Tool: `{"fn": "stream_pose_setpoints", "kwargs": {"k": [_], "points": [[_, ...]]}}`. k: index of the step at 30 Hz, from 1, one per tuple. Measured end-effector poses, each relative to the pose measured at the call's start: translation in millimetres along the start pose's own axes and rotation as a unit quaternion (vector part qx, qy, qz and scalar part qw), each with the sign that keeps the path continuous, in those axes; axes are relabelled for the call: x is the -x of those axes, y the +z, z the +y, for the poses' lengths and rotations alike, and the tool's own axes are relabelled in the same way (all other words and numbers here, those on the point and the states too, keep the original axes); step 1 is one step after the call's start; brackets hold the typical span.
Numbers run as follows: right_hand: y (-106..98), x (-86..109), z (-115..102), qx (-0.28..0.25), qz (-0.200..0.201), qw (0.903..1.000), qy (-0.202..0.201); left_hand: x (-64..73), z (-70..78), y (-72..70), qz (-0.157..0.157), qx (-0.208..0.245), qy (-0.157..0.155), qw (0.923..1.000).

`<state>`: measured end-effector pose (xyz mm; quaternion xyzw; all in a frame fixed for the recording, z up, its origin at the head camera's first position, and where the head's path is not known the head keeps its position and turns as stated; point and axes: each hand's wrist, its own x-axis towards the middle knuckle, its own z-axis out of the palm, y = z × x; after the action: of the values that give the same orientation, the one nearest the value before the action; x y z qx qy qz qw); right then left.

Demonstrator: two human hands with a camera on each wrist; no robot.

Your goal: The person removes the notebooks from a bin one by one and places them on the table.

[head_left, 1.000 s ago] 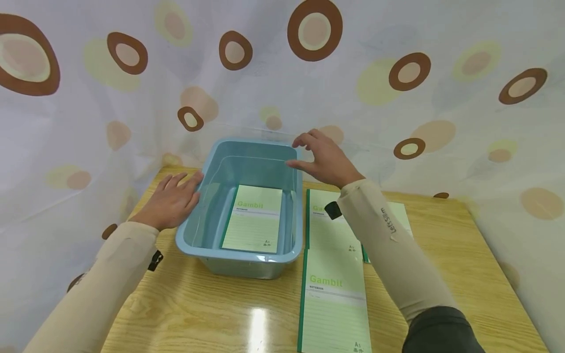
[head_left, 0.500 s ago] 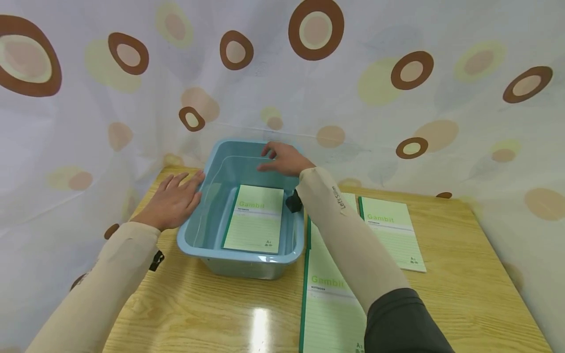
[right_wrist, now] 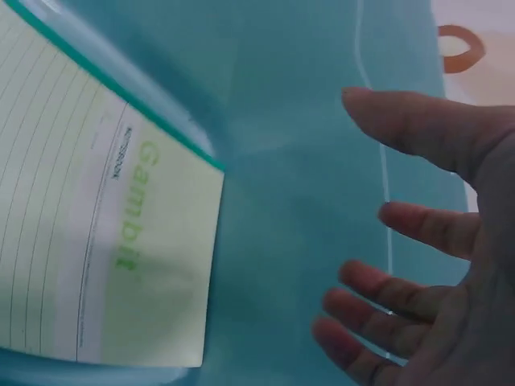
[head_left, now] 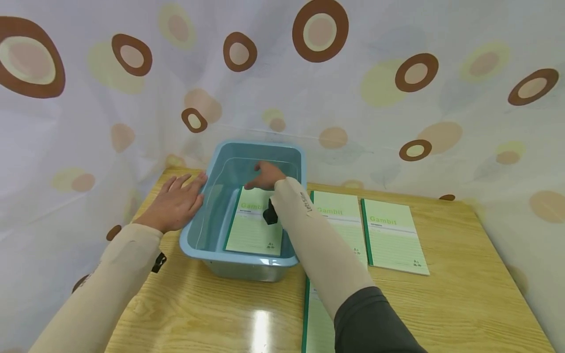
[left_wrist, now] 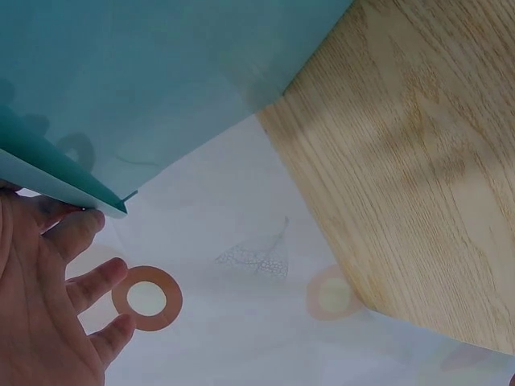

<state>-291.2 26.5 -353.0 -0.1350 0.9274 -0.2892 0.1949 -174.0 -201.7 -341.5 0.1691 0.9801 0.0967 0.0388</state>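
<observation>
A light blue plastic basin (head_left: 187, 247) stands on the table, with a pale green Gambit notebook (head_left: 253, 233) lying flat on its floor. My left hand (head_left: 174, 203) rests on the basin's left rim with its fingers spread; the left wrist view shows its fingers touching the rim's underside. Inside the basin, above the notebook's far end, hangs my right hand (head_left: 266, 175). In the right wrist view the thumb and fingers are apart and hold nothing; the notebook lies a little way off from them. My right forearm covers part of the basin's right rim.
On the wooden table (head_left: 459, 294), right of the basin, lie more Gambit notebooks: one far right (head_left: 395, 235), one nearer the basin (head_left: 337, 211), and one in front (head_left: 319, 318), partly under my right arm. A patterned curtain (head_left: 366, 132) hangs behind the table.
My right hand has moved left and down from above the basin's right rim to inside the basin, over the notebook's far end. The left hand has stayed on the rim.
</observation>
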Motion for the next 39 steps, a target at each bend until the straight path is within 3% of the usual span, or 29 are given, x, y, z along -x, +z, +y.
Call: {"fn": "stream_pose_setpoints", "kwargs": {"k": [7, 21, 30, 35, 39], "points": [[17.8, -20.2, 9.8, 0.034, 0.039, 0.9970, 0.057, 0.7, -0.5, -0.6, 0.004, 0.003, 0.001, 1.0000], [65.2, -54.1, 32.3, 0.152, -0.021, 0.9831, 0.100, 2.0, -1.6, -1.0, 0.009, 0.001, 0.000, 1.0000], [73.9, -51.2, 27.1, 0.205, -0.049, 0.9681, 0.135, -0.4, -4.3, 1.5, 0.010, 0.002, -0.001, 0.9999], [68.2, -34.9, 15.1, 0.198, -0.071, 0.9659, 0.151, -0.5, -5.4, 2.6, 0.011, 0.002, -0.004, 0.9999], [75.7, -45.7, 19.6, 0.184, -0.067, 0.9652, 0.173, 0.0, -6.1, 3.0, 0.009, 0.000, -0.004, 0.9999]]}}
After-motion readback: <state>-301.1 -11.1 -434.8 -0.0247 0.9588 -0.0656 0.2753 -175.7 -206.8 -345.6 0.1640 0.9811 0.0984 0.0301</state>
